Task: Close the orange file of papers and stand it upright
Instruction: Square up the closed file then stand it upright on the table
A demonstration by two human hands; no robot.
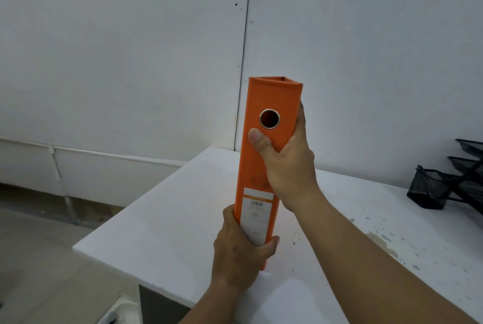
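The orange file (264, 166) is closed and stands nearly upright with its spine facing me, showing a metal-ringed finger hole and a white label low down. My right hand (287, 164) grips the spine's right side below the hole, thumb across the front. My left hand (240, 247) wraps around the file's bottom end just above the white table (156, 232). Whether the bottom edge touches the table is hidden by my left hand.
A black wire-mesh desk tray (449, 182) stands at the table's far right. The table's left edge and near corner drop to the floor. A white wall rises close behind. The table's right part carries stains and chipped paint (386, 242).
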